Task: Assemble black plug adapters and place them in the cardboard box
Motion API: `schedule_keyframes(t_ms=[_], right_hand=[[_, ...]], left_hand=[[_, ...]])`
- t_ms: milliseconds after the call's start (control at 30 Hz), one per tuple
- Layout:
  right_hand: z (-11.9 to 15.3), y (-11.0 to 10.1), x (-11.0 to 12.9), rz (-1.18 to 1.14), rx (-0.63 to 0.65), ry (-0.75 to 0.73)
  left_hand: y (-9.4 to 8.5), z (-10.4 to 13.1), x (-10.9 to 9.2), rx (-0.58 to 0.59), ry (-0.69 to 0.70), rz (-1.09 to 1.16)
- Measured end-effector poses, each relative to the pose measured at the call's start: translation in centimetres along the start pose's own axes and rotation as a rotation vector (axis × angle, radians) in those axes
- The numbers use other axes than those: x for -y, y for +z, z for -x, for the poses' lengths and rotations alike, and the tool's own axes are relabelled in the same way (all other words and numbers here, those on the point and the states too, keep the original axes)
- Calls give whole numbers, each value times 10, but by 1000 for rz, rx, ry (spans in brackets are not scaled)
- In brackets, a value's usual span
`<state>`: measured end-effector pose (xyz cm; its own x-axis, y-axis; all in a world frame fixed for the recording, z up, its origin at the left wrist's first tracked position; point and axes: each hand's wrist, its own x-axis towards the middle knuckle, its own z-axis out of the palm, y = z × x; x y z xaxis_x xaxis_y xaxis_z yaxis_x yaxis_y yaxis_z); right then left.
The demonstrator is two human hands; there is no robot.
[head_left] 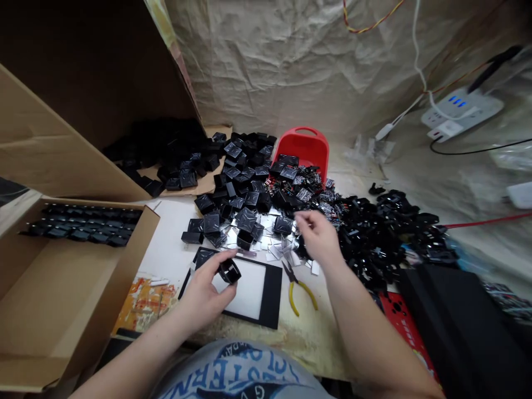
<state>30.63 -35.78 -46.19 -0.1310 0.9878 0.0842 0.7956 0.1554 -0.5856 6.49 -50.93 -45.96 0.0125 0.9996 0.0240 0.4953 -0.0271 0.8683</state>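
Observation:
My left hand [208, 291] holds a small black housing [230, 271] between thumb and fingers, its hollow side showing, above a black-framed white panel [272, 296]. My right hand [318, 235] is raised over the parts, thumb and index finger close together; whatever lies between them is too small to make out. Beneath and left of it lie silvery flat pieces [272, 249] and a black square housing [283, 225]. Pliers with yellow handles [293, 299] rest on the table right of the panel, jaws pointing away from me.
An open cardboard box [45, 288] at left holds rows of black parts [83, 224]. A red bin [305, 144] lies tipped behind heaped housings and small components. Glossy black parts [374, 238] pile up at right, near a black case [449, 327]. A power strip [461, 108] is upper right.

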Motion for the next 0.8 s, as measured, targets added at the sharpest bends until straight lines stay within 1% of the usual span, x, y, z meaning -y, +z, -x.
schedule_keyframes(t_ms=[33, 100, 133, 200, 267, 367, 433, 500, 567, 633, 733, 800], right_hand=[[-18, -6, -10, 101, -34, 27], [-45, -10, -24, 214, -15, 36], [-53, -8, -27, 240, 9, 36], [-58, -3, -30, 302, 30, 28], [-53, 1, -30, 352, 7, 31], [-40, -2, -32, 410, -67, 70], [-34, -7, -36, 435, -105, 104], [-31, -8, -38, 434, -100, 98], [-28, -6, -38, 369, -42, 43], [-23, -3, -37, 235, -3, 2], [-17, -2, -32, 58, -49, 14], [-9, -2, -26, -28, -73, 27]], left_hand=[[0, 0, -1, -7, -11, 20], [3, -1, -3, -25, -3, 43], [5, -1, -4, -37, 6, 51], [10, 0, -5, -56, 1, 68], [12, 0, -6, -45, -45, 95], [11, -2, -6, -7, -125, 125], [11, -5, -5, -13, -150, 134], [12, -8, -5, -26, -154, 134], [13, -10, -7, -27, -149, 135], [13, -11, -10, -20, -140, 136], [13, -10, -12, 11, -118, 158], [15, -10, -11, 56, -166, 229]])
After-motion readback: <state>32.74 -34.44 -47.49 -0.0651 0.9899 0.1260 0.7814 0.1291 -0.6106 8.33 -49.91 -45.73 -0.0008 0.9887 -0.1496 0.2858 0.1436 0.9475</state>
